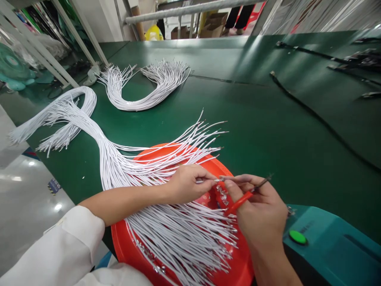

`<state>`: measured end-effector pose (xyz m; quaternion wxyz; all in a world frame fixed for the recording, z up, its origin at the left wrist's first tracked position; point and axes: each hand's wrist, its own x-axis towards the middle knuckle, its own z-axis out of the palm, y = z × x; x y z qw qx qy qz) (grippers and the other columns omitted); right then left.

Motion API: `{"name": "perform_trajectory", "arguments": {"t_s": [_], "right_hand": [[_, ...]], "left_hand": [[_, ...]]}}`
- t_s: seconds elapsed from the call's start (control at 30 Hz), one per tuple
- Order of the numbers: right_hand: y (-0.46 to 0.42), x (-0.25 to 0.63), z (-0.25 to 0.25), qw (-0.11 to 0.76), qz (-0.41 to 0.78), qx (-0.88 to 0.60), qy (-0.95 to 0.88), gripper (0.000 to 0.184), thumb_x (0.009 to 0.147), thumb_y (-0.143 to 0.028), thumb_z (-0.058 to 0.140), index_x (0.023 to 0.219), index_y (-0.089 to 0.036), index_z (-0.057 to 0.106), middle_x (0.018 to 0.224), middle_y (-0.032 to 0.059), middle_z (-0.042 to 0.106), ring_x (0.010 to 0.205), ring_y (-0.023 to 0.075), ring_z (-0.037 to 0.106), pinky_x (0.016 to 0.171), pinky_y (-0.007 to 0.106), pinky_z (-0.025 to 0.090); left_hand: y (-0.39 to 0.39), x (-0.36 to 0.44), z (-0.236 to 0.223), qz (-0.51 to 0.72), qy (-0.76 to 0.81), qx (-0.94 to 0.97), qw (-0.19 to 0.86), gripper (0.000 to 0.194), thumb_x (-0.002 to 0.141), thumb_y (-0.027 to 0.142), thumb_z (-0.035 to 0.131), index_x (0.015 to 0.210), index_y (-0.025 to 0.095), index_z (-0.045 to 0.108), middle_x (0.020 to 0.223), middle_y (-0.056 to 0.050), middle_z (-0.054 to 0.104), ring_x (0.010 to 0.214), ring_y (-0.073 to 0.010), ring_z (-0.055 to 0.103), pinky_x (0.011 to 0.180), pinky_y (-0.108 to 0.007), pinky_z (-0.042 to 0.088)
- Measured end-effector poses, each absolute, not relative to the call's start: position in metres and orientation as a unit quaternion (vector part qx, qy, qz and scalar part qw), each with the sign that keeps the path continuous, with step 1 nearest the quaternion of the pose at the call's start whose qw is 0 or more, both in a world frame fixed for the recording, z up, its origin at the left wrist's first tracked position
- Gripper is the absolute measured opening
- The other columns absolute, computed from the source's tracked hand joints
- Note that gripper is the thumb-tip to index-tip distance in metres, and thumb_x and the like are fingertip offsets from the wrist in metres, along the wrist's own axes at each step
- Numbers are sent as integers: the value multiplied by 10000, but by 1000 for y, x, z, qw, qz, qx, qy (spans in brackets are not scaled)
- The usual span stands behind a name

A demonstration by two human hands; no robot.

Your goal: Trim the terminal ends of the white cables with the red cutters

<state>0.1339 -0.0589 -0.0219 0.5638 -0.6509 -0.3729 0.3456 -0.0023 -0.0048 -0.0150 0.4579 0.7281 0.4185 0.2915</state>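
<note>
My left hand (pixel 187 183) is closed in a pinch on the end of a thin white wire (pixel 208 180), just above an orange-red round tray (pixel 125 242). My right hand (pixel 258 208) is closed around a small red-handled tool (pixel 242 200), and its fingertips meet the wire's metal tip right beside the left hand's fingers. A thick bundle of white wires (pixel 184 234) lies across the tray under both hands. Another fan of white wires (pixel 154 159) runs from the tray's far edge toward the left over the green table.
Two more looped white wire bundles (pixel 149 85) (pixel 62 115) lie on the green table (pixel 268 119) at the left and far left. A teal machine with a green button (pixel 297 237) stands at my right. Black cables (pixel 312 113) cross the table's right side. Metal frame bars rise at the back.
</note>
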Motion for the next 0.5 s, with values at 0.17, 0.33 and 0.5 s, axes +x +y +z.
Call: {"name": "perform_trajectory", "arguments": {"t_s": [0.17, 0.33, 0.5], "right_hand": [[-62, 134, -28, 479, 233, -707, -466, 194, 709, -367, 666, 789, -209, 589, 775, 31, 677, 688, 171, 635, 651, 299, 496], [-63, 137, -35, 492, 255, -690, -465, 131, 742, -326, 621, 777, -218, 557, 799, 29, 663, 751, 177, 635, 680, 306, 496], [-62, 137, -36, 529, 303, -657, -443, 141, 729, -304, 633, 762, -218, 527, 816, 25, 640, 753, 172, 619, 658, 310, 504]], "left_hand": [[-7, -2, -16, 267, 437, 736, 443, 130, 747, 186, 567, 718, 137, 684, 675, -26, 661, 591, -86, 537, 571, -183, 417], [-8, 0, -18, 279, 444, 706, 476, 137, 756, 214, 574, 750, 124, 677, 684, -32, 646, 576, -81, 523, 551, -180, 414], [-8, 0, -18, 270, 448, 673, 522, 139, 766, 223, 576, 775, 118, 666, 675, -31, 616, 579, -89, 522, 549, -188, 420]]}}
